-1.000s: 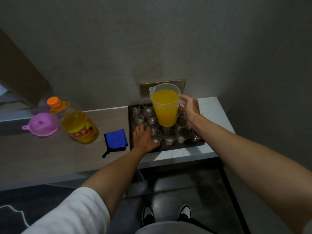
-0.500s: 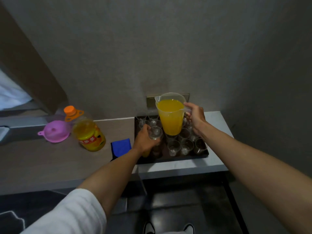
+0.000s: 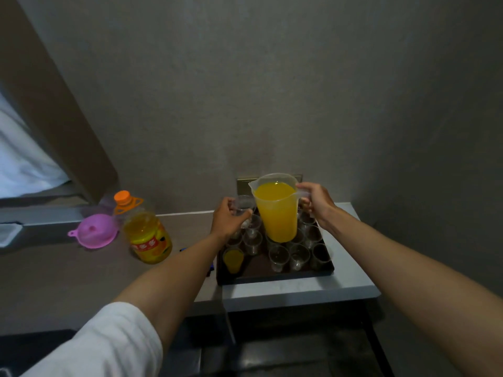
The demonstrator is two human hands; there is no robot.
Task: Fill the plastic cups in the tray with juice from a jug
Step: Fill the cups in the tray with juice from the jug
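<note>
Your right hand (image 3: 315, 204) gripped the handle of the clear measuring jug (image 3: 276, 206), upright and nearly full of orange juice, held above the dark tray (image 3: 275, 276). Your left hand (image 3: 228, 220) curled round an empty plastic cup (image 3: 243, 205), lifted just beside the jug at its 9 o'clock. Empty cups (image 3: 288, 254) crowded the tray; one filled cup (image 3: 233, 259) stood at the tray's 8 o'clock corner. Well off at 9 o'clock on the counter (image 3: 81, 273) sat a juice bottle (image 3: 145, 235) and a pink funnel (image 3: 94, 234).
</note>
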